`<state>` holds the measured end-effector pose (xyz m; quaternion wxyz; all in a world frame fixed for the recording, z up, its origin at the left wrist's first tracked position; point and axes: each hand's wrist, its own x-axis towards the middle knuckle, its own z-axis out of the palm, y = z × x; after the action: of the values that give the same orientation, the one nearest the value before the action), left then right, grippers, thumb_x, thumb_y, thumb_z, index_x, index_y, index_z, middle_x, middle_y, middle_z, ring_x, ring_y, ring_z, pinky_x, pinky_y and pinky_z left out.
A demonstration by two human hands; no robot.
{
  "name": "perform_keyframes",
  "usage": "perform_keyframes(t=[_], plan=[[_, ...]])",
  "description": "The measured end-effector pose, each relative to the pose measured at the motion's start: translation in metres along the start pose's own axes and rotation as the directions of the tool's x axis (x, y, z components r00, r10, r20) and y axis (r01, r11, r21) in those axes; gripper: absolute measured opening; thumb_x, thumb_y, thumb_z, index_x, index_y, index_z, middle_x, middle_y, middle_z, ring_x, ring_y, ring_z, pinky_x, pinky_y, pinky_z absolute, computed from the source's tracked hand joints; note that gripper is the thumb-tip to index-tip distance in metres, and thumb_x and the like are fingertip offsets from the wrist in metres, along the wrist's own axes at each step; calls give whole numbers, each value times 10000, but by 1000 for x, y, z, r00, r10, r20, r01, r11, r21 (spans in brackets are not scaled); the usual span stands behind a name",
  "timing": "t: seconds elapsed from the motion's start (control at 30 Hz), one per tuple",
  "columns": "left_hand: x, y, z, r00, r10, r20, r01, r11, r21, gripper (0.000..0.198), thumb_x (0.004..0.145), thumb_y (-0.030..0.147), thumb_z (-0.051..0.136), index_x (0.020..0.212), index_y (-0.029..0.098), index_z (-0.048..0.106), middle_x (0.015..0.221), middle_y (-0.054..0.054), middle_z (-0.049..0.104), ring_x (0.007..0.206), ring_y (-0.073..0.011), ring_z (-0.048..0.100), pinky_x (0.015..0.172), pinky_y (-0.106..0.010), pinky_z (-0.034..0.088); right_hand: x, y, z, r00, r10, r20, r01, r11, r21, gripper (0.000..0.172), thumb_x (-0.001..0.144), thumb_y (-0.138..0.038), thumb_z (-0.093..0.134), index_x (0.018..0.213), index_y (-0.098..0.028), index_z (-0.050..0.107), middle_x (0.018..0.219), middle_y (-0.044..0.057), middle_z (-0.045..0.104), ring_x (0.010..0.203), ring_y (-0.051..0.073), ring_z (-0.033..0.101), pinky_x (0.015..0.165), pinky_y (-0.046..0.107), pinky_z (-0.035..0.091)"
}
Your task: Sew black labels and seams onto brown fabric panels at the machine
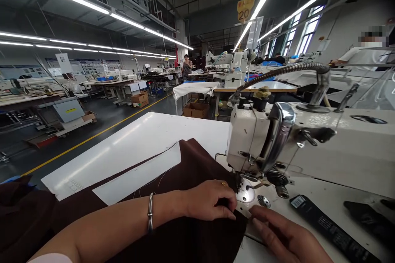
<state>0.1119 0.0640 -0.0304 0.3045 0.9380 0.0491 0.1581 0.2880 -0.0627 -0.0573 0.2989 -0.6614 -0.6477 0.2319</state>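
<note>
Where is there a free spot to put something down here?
The white tabletop beyond the dark brown cloth has the most room. A smaller strip lies between the sewing machine and the black strap. It's crowded by the needle, where the left hand and right hand sit.

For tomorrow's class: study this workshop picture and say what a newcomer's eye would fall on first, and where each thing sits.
The white industrial sewing machine dominates the right of the view. In the foreground, the left hand rests on dark brown fabric near the needle, with the right hand just beside it. Farther off, a yellow sign reading 20 hangs high in the centre, above rows of sewing stations.
</note>
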Motion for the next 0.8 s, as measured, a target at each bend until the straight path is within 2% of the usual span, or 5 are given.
perform_keyframes(t=[0.1,0.2,0.37,0.63,0.8], plan=[[3,3,-2,997,4,75,-5,1000,12,131,691,209,664,732,147,556,756,-8,606,784,-124,513,845,-228,392,7,-14,-2,986,99,135,-124,974,191,471,790,-539,426,1072,-184,550,1021,62,586,944,212,540,811,254,442],[6,4,-3,993,-5,115,2,1000,19,131,688,201,668,769,154,576,800,-10,621,807,-128,513,880,-237,375,13,-22,-4,969,161,190,-209,939,272,499,746,-580,458,1044,-190,548,716,28,587,699,183,559,602,234,468],[7,0,-5,995,-25,101,30,998,-49,66,711,173,643,750,147,596,770,-3,615,794,-112,504,849,-202,386,13,-21,6,948,212,237,-297,858,419,487,730,-556,479,1061,-200,488,630,-25,513,453,88,429,373,191,318],[6,-1,-12,990,-60,130,85,977,-195,148,691,204,663,828,178,613,802,5,574,867,-117,488,832,-197,392,11,-20,19,955,257,148,-296,796,527,373,703,-486,510,954,-210,505,564,-49,474,405,70,395,354,196,249],[7,0,-14,988,-94,124,119,970,-214,199,669,195,681,850,169,601,832,2,548,835,-111,495,795,-195,400,11,-20,10,952,199,233,-301,743,598,438,717,-516,533,1007,-191,490,669,-22,529,433,62,405,411,202,300]])
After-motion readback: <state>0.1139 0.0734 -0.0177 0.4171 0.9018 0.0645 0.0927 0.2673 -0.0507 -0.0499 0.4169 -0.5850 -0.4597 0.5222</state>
